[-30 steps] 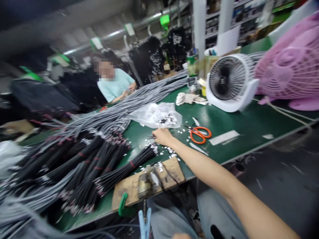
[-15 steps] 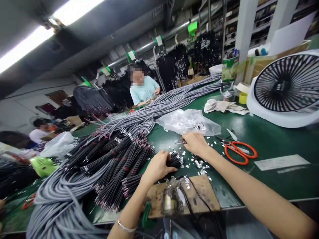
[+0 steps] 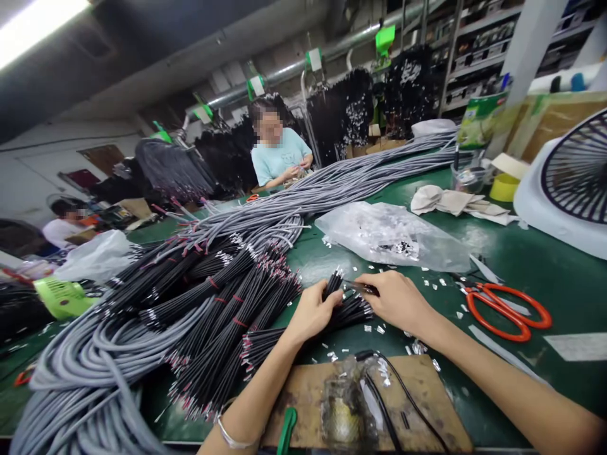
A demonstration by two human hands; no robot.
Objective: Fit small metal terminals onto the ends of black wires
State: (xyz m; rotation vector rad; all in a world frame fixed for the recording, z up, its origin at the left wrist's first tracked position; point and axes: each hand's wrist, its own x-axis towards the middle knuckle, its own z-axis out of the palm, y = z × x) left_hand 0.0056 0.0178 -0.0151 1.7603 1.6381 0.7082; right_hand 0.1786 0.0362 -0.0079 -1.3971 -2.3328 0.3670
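Left hand [image 3: 313,309]: grasps a few black wires [image 3: 332,284], tips raised, at the table's [image 3: 310,254] middle, between plastic bag [image 3: 393,235] on the far side and wooden board [image 3: 303,385] on the near.
Right hand [image 3: 401,302]: grips a slim dark tool [image 3: 364,288], its end just beside the wire tips.
Wire tips: could bend or splay if the tool catches them crookedly.
Left thumb [image 3: 334,298]: could be nipped if the tool slips.
Silver bits [image 3: 380,329]: the right forearm could scatter them.

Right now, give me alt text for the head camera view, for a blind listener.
The left hand grips thin black wires while the right hand holds a small tool near their tips, above a green table. Gray cables lie beyond; orange-handled scissors and a white fan are at right.
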